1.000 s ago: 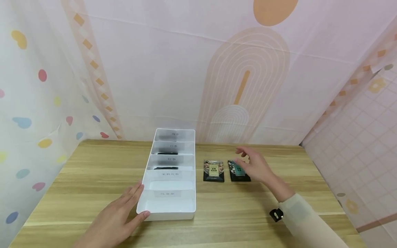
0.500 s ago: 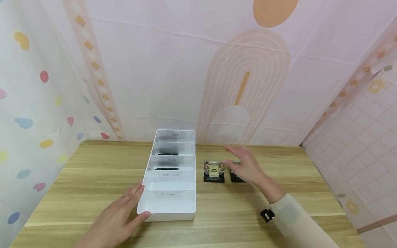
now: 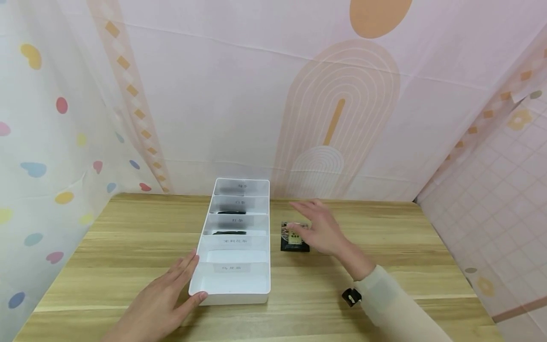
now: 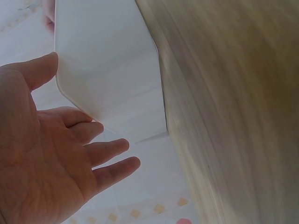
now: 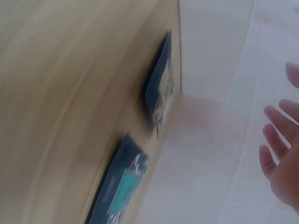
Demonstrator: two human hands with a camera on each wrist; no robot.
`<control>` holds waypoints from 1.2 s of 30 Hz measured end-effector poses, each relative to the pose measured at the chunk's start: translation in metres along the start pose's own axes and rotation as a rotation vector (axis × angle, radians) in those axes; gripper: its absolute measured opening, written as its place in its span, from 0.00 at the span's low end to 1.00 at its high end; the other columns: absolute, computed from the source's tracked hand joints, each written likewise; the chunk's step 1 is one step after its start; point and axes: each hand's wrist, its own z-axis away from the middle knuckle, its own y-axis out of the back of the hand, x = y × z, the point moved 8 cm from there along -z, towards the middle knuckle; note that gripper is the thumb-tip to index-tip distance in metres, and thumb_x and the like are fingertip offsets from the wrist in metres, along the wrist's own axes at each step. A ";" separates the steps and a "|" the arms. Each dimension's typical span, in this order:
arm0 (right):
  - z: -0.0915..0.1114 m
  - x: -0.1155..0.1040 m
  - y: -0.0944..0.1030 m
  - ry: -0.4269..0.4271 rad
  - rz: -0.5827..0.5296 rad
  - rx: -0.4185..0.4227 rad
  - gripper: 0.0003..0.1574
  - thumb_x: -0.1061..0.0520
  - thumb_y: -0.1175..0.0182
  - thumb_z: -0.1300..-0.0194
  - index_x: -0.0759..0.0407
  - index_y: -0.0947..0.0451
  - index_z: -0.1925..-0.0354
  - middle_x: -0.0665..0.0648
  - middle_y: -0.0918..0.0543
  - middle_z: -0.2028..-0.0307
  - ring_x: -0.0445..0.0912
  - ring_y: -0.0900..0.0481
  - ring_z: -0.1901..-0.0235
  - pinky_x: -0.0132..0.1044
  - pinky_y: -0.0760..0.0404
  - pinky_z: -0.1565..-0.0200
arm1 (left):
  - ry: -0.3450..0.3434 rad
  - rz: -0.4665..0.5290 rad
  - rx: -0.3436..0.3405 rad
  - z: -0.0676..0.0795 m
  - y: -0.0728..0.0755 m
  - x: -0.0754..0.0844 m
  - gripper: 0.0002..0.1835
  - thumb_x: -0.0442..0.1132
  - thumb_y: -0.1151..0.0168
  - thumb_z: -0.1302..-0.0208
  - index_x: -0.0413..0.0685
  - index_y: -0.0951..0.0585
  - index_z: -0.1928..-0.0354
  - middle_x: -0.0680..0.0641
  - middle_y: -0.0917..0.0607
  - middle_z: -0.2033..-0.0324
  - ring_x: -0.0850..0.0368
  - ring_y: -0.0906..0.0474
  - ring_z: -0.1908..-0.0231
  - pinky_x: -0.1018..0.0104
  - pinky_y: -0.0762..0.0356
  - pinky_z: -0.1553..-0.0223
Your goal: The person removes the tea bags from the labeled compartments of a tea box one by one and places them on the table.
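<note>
Yellow-labelled, the packet (image 3: 295, 245) right of centre now seems reached for, the empty right hand (image 3: 318, 230), fingers loose, having passed the green-labelled sachet (image 5: 122, 189), while the left hand (image 3: 160, 295) touches the white box (image 3: 235, 299) with straight fingers.

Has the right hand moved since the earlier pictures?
Yes: in the head view, the right hand has moved left, toward the white box, and now partly hides the yellow-labelled packet.

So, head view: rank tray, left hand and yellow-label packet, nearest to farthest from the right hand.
1. Yellow-label packet: partly behind the right hand.
2. Tray: left of the packet.
3. Left hand: at the tray's left side.
</note>
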 end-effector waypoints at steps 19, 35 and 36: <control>-0.022 -0.046 -0.039 0.052 -0.026 -0.090 0.36 0.45 0.35 0.27 0.57 0.26 0.27 0.59 0.24 0.29 0.57 0.31 0.29 0.63 0.38 0.28 | -0.011 -0.001 -0.004 0.001 0.000 -0.001 0.43 0.57 0.29 0.33 0.36 0.28 0.26 0.40 0.27 0.26 0.39 0.24 0.33 0.48 0.22 0.41; -0.033 -0.062 -0.069 0.051 -0.090 -0.134 0.33 0.46 0.35 0.26 0.55 0.25 0.28 0.56 0.23 0.30 0.52 0.31 0.29 0.55 0.34 0.28 | -0.010 0.007 -0.002 0.000 0.001 0.001 0.42 0.57 0.29 0.32 0.35 0.28 0.26 0.39 0.27 0.27 0.40 0.23 0.34 0.45 0.22 0.42; -0.034 -0.063 -0.071 0.055 -0.100 -0.136 0.33 0.47 0.35 0.26 0.56 0.25 0.28 0.57 0.23 0.30 0.52 0.31 0.29 0.55 0.34 0.27 | -0.009 0.006 -0.004 0.000 0.001 0.000 0.42 0.57 0.29 0.33 0.35 0.28 0.26 0.39 0.27 0.27 0.40 0.23 0.34 0.44 0.22 0.42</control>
